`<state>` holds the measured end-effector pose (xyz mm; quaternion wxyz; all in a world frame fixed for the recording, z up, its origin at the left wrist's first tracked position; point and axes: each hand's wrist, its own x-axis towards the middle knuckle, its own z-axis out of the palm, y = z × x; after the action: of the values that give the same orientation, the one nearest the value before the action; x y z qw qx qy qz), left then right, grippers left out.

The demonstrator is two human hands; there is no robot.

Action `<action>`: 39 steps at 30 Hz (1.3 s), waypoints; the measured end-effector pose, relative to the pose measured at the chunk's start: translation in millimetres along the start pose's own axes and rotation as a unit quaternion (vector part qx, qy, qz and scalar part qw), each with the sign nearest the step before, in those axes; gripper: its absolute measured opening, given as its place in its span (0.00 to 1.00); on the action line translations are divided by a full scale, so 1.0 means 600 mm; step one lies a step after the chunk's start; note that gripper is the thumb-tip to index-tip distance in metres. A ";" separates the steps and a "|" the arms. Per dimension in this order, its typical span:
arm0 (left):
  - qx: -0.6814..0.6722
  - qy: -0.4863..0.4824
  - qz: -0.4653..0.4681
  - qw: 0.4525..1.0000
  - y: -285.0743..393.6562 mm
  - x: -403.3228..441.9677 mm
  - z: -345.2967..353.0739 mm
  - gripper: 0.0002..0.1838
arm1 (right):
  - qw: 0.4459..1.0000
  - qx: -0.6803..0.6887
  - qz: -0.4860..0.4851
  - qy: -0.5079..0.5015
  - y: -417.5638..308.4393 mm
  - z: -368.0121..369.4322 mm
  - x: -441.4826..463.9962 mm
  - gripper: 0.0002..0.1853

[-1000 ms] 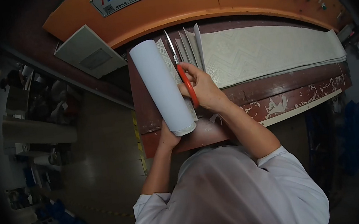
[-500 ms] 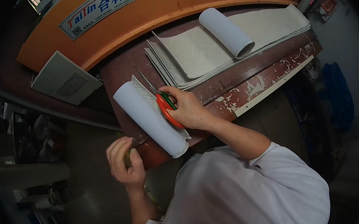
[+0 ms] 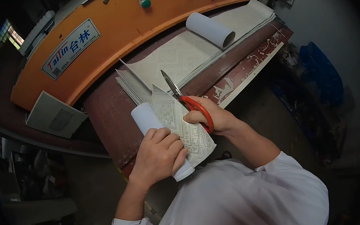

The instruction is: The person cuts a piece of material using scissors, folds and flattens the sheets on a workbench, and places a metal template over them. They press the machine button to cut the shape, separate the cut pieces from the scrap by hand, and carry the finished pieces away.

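My left hand (image 3: 158,156) is closed over a white roll of sheet material (image 3: 146,118), at its lower half. A loose flap (image 3: 169,113) of the same sheet spreads out to the right of the roll, with an embossed geometric pattern on its face. Scissors with red handles (image 3: 182,98) are in my right hand (image 3: 215,115), their blades pointing up and to the left past the flap's edge. My right thumb rests on the flap near that edge. Both rolled and loose parts lie over the table's near edge.
A second white roll (image 3: 209,29) lies on a stack of patterned sheets (image 3: 170,61) along the brown table (image 3: 109,102). Behind stands an orange machine (image 3: 124,24) with buttons. A pale panel (image 3: 54,116) is at left, blue plastic (image 3: 321,73) at right.
My left hand has moved from beside the roll onto it. The flap has come unrolled to the right, and the scissors have shifted right with my right hand. The view has turned.
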<state>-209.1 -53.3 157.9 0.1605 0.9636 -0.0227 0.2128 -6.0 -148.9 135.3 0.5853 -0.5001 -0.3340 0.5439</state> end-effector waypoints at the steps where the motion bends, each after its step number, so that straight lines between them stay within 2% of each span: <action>1: 0.013 -0.018 0.039 0.999 0.005 0.024 0.007 0.08 | 1.000 0.012 -0.016 -0.001 -0.003 -0.023 -0.017 0.22; 2: 0.025 -0.036 0.078 0.996 0.013 0.047 0.016 0.09 | 0.999 0.041 -0.034 0.007 -0.010 -0.045 -0.038 0.21; 5: -0.022 -0.132 0.103 0.986 0.049 0.117 0.065 0.09 | 0.997 0.047 -0.058 0.035 -0.054 -0.125 -0.115 0.20; 6: -0.030 -0.161 0.105 0.981 0.061 0.142 0.081 0.10 | 0.998 0.034 -0.058 0.017 -0.052 -0.175 -0.138 0.20; 8: -0.049 -0.180 0.126 0.974 0.097 0.198 0.119 0.12 | 0.993 0.035 -0.093 0.069 -0.059 -0.231 -0.185 0.21; 10: -0.097 -0.225 0.133 0.961 0.127 0.247 0.169 0.14 | 0.984 0.096 -0.110 0.105 -0.072 -0.283 -0.240 0.22; 13: -0.079 -0.261 0.166 0.948 0.151 0.303 0.263 0.16 | 0.974 0.065 -0.128 0.173 -0.092 -0.370 -0.324 0.26; 15: -0.081 -0.241 0.209 0.944 0.179 0.347 0.296 0.17 | 0.971 0.053 -0.128 0.194 -0.086 -0.437 -0.369 0.30; 20: -0.123 -0.196 0.312 0.921 0.216 0.435 0.352 0.16 | 0.942 0.055 -0.168 0.284 -0.140 -0.462 -0.457 0.34; 21: -0.148 -0.209 0.319 0.912 0.221 0.450 0.356 0.13 | 0.934 0.074 -0.182 0.299 -0.144 -0.468 -0.466 0.35; 23: -0.139 -0.280 0.265 0.912 0.226 0.470 0.365 0.14 | 0.934 0.072 -0.184 0.298 -0.141 -0.516 -0.494 0.36; 27: -0.108 -0.383 0.230 0.888 0.228 0.516 0.375 0.20 | 0.916 0.097 -0.214 0.326 -0.141 -0.610 -0.518 0.36; 29: -0.139 -0.342 0.266 0.891 0.212 0.532 0.401 0.32 | 0.919 0.127 -0.200 0.314 -0.126 -0.682 -0.536 0.34; 33: -0.071 -0.326 0.328 0.884 0.193 0.595 0.414 0.41 | 0.897 0.148 -0.214 0.357 -0.134 -0.760 -0.551 0.29; 36: -0.059 -0.252 0.326 0.909 0.156 0.640 0.424 0.29 | 0.903 0.142 -0.181 0.364 -0.156 -0.851 -0.561 0.26; 39: 0.029 -0.130 0.339 0.931 0.097 0.696 0.438 0.20 | 0.905 0.125 -0.171 0.370 -0.190 -0.929 -0.537 0.25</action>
<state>269.6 -182.1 123.9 0.0461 0.9222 -0.3622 0.1276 489.8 -574.8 138.6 0.8086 -0.5231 -0.1035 0.2486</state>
